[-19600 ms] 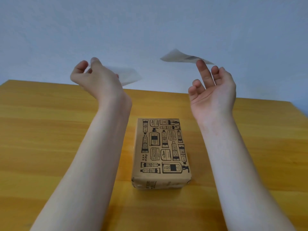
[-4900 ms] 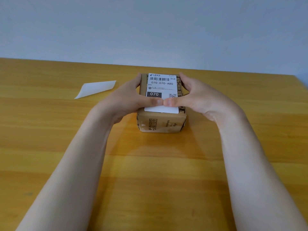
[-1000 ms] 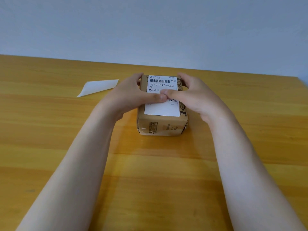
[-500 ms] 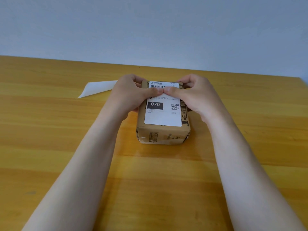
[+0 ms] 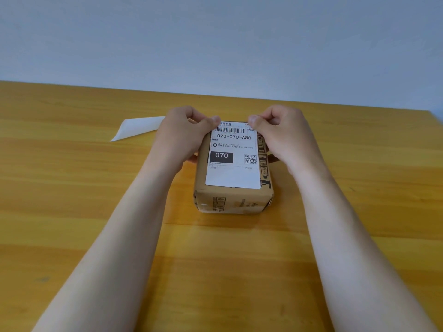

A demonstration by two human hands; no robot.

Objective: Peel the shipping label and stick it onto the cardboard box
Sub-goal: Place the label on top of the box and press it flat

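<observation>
A small printed cardboard box (image 5: 233, 201) stands in the middle of the wooden table. A white shipping label (image 5: 233, 174) with a barcode, "070-070-A80" and a QR code lies flat across its top. My left hand (image 5: 181, 136) is on the box's far left side, fingers curled, with its thumb tip pressing on the label's far left corner. My right hand (image 5: 284, 136) mirrors it on the far right side, thumb tip on the label's far right corner. The box's far end is hidden behind both hands.
The peeled white backing sheet (image 5: 135, 127) lies on the table (image 5: 72, 188) to the left of my left hand, one corner curled up. A plain pale wall rises behind the table's far edge. The table's right corner shows at the far right.
My thumbs have slid from the label's middle up to its far edge and then apart to the two far corners. More of the label's print now shows. The box sits a little nearer.
</observation>
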